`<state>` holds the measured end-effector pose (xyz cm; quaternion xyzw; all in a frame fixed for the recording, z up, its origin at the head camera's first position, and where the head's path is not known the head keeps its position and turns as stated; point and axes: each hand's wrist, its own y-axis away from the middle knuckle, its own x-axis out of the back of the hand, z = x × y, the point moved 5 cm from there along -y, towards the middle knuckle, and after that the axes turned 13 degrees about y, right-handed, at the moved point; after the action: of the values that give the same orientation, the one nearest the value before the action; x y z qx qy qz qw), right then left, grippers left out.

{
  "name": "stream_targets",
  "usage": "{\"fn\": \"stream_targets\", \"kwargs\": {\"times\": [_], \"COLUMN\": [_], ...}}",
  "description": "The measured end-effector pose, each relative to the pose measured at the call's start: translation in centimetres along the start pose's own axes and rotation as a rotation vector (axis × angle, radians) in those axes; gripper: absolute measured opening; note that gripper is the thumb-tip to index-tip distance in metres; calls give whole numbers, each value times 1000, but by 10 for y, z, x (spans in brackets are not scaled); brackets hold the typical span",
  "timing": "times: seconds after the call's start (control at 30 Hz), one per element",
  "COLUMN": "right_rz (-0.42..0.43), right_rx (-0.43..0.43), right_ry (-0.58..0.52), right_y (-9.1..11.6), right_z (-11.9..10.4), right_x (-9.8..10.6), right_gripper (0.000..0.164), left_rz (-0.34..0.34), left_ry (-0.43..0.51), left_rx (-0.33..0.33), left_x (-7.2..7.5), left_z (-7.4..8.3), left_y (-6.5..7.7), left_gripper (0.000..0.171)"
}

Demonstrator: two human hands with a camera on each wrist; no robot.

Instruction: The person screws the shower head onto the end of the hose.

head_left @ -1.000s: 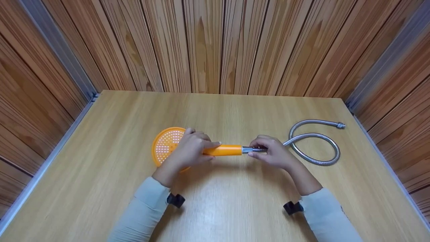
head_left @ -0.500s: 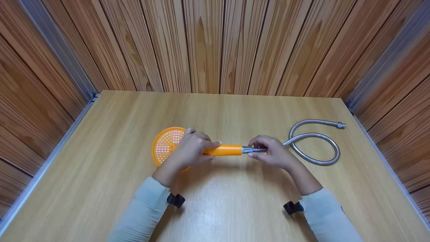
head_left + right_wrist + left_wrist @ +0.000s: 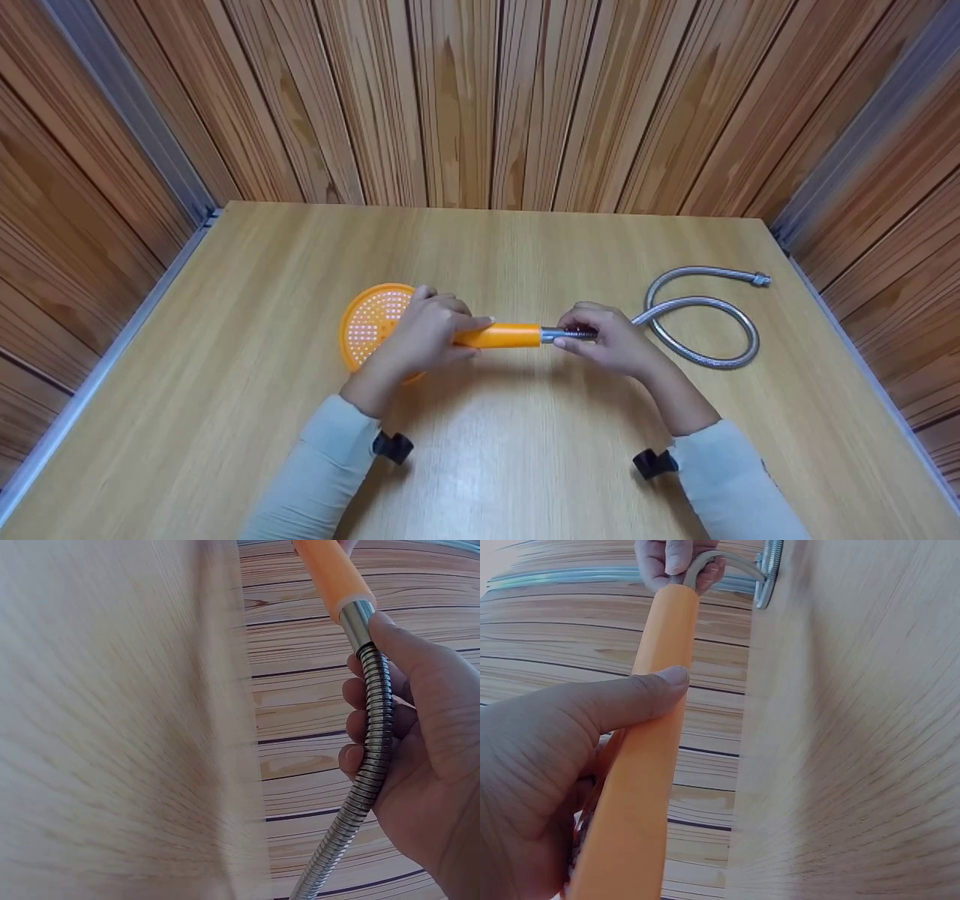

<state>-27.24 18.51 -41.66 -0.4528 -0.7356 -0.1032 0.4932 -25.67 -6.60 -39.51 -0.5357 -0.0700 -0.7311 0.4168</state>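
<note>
An orange shower head (image 3: 367,330) with a round, perforated face is gripped by its handle in my left hand (image 3: 424,334). In the left wrist view the thumb lies across the orange handle (image 3: 641,765). My right hand (image 3: 611,341) pinches the smooth metal end fitting (image 3: 357,624) of a shower hose, right at the end of the handle. The ribbed metal hose (image 3: 377,720) runs down along the curled fingers of that hand. The joint between fitting and handle shows no gap in the right wrist view.
The rest of the hose (image 3: 720,364) lies in a loop on the wooden table (image 3: 480,465) to the right, its other end nut (image 3: 761,280) pointing right. Wood-plank walls (image 3: 457,105) with metal corner rails enclose the back and sides.
Both hands, the shower head and the hose keep their places. Only the right fingers shift very slightly at the metal fitting.
</note>
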Motion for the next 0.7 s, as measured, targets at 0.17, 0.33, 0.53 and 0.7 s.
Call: {"fn": "stream_targets", "kwargs": {"times": [0.17, 0.33, 0.53, 0.7], "right_rz": [16, 13, -17, -10], "right_rx": [22, 22, -19, -10], "right_ry": [-5, 5, 1, -41], "right_y": [0, 0, 1, 0], "right_z": [0, -1, 0, 0], "right_x": [0, -1, -2, -1], "right_gripper": [26, 16, 14, 23], "left_rz": [-2, -7, -14, -20], "left_ry": [-4, -1, 2, 15], "left_rx": [3, 10, 14, 20], "left_x": [0, 0, 0, 0], "left_z": [1, 1, 0, -1], "left_y": [0, 0, -1, 0], "left_gripper": [46, 45, 45, 46]}}
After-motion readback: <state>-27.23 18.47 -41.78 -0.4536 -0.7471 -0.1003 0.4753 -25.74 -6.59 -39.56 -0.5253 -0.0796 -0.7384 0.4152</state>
